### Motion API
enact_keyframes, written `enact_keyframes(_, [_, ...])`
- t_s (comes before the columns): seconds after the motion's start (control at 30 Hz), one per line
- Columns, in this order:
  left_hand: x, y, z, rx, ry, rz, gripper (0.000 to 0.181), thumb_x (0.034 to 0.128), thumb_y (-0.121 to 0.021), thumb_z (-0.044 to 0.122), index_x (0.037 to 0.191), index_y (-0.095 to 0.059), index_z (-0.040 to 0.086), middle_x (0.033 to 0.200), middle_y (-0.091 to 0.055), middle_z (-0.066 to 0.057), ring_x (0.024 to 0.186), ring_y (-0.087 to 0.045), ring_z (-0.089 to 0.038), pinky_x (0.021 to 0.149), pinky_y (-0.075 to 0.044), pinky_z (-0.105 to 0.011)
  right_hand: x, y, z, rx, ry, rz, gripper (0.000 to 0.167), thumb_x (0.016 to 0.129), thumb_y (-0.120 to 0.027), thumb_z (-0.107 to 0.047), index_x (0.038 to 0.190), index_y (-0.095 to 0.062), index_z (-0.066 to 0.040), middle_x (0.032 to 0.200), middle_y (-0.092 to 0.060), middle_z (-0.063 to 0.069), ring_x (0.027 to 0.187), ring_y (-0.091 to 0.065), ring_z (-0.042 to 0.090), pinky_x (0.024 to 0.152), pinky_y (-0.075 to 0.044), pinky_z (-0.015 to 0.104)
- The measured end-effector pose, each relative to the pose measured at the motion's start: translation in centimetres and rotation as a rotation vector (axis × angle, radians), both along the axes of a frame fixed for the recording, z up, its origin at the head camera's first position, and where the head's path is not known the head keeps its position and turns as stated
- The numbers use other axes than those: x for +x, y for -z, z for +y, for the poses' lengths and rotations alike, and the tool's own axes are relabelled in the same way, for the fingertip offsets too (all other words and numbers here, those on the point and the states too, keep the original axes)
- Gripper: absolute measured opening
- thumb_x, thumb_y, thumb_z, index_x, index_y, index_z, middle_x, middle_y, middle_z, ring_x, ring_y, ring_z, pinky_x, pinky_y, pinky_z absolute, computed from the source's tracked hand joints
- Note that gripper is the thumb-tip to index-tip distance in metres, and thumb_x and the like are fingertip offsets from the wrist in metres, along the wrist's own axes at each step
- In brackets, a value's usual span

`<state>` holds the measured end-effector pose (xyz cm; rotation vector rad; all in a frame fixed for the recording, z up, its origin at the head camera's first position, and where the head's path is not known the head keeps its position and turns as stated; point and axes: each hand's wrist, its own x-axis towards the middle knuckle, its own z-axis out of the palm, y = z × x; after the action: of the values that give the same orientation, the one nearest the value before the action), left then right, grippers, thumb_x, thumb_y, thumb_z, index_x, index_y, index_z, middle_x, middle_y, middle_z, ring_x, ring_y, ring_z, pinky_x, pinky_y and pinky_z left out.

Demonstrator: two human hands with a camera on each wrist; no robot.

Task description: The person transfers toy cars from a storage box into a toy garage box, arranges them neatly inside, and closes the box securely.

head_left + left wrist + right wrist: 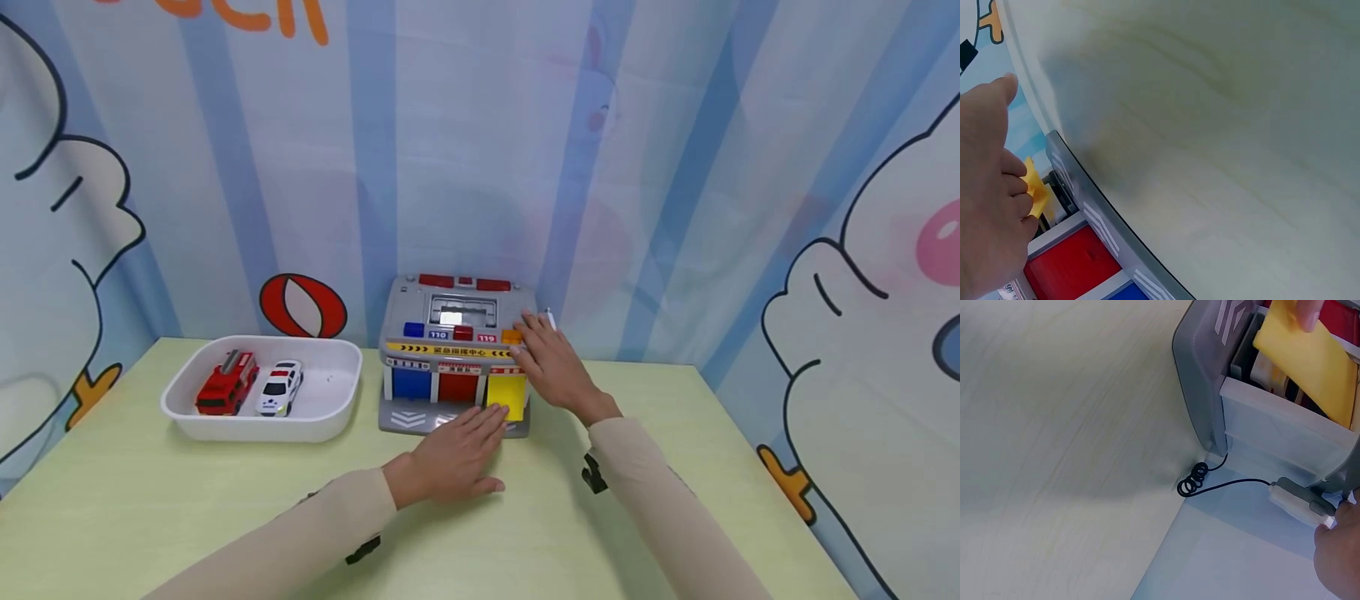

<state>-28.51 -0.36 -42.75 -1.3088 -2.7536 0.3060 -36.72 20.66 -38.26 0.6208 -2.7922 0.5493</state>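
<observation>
A grey toy station (401, 312) stands near the table's back edge, its blue door (412, 384) and red door (456, 387) down. The yellow door (506, 396) is tilted outward; behind it in the right wrist view sits a partly hidden white and yellow object (1267, 374). My left hand (456, 454) touches the yellow door's lower part with extended fingertips, also visible in the left wrist view (988, 187). My right hand (555, 367) rests its fingers on the station's top right corner, by the orange button (512, 336). Beside it is a white handset (1297, 506).
A white tray (322, 427) at the left holds a red fire truck (227, 385) and a white toy car (281, 390). A coiled black cord (1192, 481) runs from the handset to the station. A striped curtain (480, 167) hangs behind the table.
</observation>
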Motion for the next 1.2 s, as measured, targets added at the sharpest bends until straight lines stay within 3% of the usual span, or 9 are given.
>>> enact_keyframes(0.27, [-1.0,0.3,0.7,-0.042,-0.044,-0.027,0.084,0.0964,-0.040,0.067,0.158,-0.028,0.010,0.168,-0.018,-0.008,0.156,-0.017,-0.023,0.127,-0.017,-0.037,0.1,0.0,-0.1,-0.004,0.000,0.004,0.059,0.107,-0.034,-0.043,0.157,-0.031,-0.011,0.168,-0.017,0.008,0.157,-0.011,0.032,0.126,-0.010,0.056])
enact_keyframes(0.6, [-1.6,0.2,1.0,-0.075,-0.041,-0.008,0.085,0.0960,-0.039,0.068,0.157,-0.029,0.010,0.168,-0.018,-0.009,0.156,-0.018,-0.024,0.126,-0.018,-0.037,0.1,-0.1,0.0,-0.017,-0.005,0.000,0.058,0.107,-0.034,-0.041,0.157,-0.032,-0.010,0.168,-0.018,0.009,0.157,-0.012,0.033,0.126,-0.011,0.057])
enact_keyframes(1.0, [-2.1,0.0,1.3,-0.055,-0.055,-0.089,0.086,0.0955,-0.044,0.066,0.158,-0.027,0.010,0.169,-0.016,-0.009,0.157,-0.015,-0.024,0.127,-0.016,-0.037,0.3,0.0,0.3,-0.056,-0.005,-0.017,0.057,0.107,-0.037,-0.040,0.156,-0.035,-0.010,0.168,-0.018,0.008,0.157,-0.010,0.032,0.126,-0.009,0.057])
enact_keyframes(1.2, [-2.5,-0.1,1.3,-0.092,-0.067,-0.062,0.087,0.0955,-0.041,0.068,0.158,-0.026,0.010,0.169,-0.016,-0.008,0.157,-0.015,-0.023,0.127,-0.016,-0.036,0.0,0.0,0.2,-0.055,-0.012,-0.025,0.057,0.107,-0.036,-0.041,0.155,-0.036,-0.011,0.169,-0.017,0.007,0.157,-0.009,0.031,0.126,-0.007,0.056])
